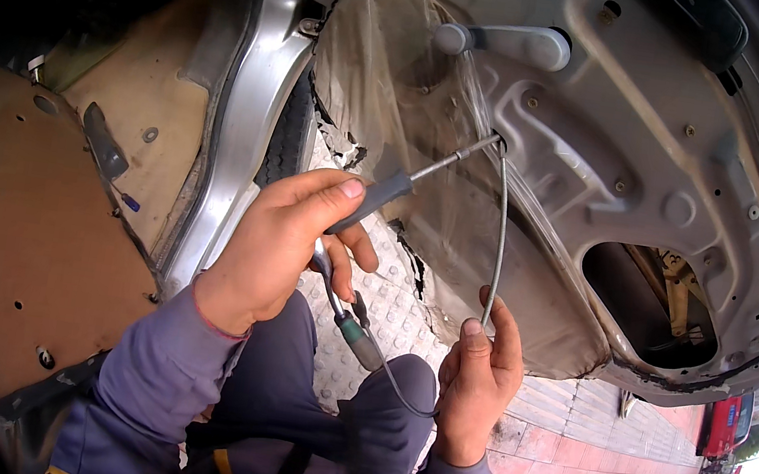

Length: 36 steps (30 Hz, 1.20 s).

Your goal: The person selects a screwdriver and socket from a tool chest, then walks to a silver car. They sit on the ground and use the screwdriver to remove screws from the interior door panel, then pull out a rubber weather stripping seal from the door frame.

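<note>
My left hand (278,233) is closed round the dark grey handle of a screwdriver (375,202). The screwdriver's shaft slants up to the right, its tip at a small hole in the bare car door (565,156). A second tool (356,336), with a shiny metal neck and a green and black handle, hangs below the same hand; its upper end is hidden by the fingers. Between thumb and fingers, my right hand (481,377) pinches a thin grey cable (500,239). The cable runs up into that hole, and its lower part loops left towards the green handle.
Loose clear plastic sheeting (383,73) covers the door's left part, below a grey window crank (513,44). A large opening (651,304) shows metal parts inside. The metal door frame (247,112) and brown floor covering (41,228) lie left. Red paving (581,459) stretches below right.
</note>
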Motion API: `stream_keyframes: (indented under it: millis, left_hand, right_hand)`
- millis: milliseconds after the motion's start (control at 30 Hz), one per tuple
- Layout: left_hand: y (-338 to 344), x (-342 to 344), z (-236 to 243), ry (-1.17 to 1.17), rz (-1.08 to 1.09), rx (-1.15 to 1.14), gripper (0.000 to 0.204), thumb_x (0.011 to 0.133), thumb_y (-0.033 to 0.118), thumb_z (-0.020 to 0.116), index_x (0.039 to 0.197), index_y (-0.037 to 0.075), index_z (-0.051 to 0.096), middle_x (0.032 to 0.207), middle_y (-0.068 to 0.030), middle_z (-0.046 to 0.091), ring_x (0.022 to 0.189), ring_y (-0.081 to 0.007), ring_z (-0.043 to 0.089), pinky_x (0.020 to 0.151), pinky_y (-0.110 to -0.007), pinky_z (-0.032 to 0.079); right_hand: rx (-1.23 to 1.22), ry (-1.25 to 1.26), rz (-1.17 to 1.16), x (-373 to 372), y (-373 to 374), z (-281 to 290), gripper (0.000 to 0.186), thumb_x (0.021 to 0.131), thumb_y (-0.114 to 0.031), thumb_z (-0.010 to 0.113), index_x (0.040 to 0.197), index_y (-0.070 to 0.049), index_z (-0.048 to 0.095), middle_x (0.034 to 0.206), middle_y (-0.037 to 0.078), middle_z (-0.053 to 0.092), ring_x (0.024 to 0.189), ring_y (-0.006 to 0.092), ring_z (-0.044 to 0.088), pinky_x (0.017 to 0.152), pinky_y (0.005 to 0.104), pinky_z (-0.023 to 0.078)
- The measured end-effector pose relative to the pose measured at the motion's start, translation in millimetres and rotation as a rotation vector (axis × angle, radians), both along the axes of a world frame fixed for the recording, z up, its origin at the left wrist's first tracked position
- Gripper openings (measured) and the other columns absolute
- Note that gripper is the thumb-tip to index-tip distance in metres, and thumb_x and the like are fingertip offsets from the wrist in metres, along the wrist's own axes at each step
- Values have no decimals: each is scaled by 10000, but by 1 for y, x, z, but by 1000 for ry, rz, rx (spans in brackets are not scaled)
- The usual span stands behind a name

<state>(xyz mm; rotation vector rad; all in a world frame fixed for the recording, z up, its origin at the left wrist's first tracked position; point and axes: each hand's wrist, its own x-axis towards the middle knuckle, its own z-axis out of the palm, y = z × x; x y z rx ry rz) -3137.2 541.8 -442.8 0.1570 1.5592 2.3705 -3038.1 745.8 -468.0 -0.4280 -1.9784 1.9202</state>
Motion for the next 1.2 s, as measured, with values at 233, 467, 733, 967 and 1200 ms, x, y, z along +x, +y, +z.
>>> stream_keyframes:
  millis: [233,467,733,967,1200]
  left_hand:
    - [-6,-5,11,10,72,-30,410,1012,301,525,1208,-49,608,720,-158,642,468,-166,561,473,-286,454]
    - [-6,-6,-12,56,47,8,417,960,317,607,1157,-50,625,720,-151,653,433,-164,536,466,-289,444]
    - [-11,2,-32,9,47,88,406,959,312,610,1142,-50,627,704,-141,648,434,-154,529,460,-286,432]
    - [-13,6,-38,12,33,86,394,962,304,609,1140,-47,627,692,-130,641,435,-140,519,458,-276,423]
    - [-13,9,-35,27,35,72,382,966,297,607,1137,-44,627,681,-119,635,436,-126,508,455,-265,413]
  right_hand:
    - [4,54,84,-54,-68,-24,385,1074,-202,481,1370,43,504,638,-31,465,542,40,431,494,226,350]
    - [-104,113,-61,-66,-86,-47,375,1076,-210,457,1328,61,519,589,-40,432,495,23,355,445,214,257]
    - [56,108,-94,-55,-86,-34,380,1070,-223,434,1287,79,514,498,-35,365,388,46,308,364,216,262]
    - [91,87,-99,-56,-93,-41,378,1068,-216,436,1287,82,511,492,-27,378,382,51,309,366,218,261]
    - [-80,33,-98,-52,-105,-23,384,1070,-224,435,1292,81,510,487,-11,390,369,66,313,363,227,263]
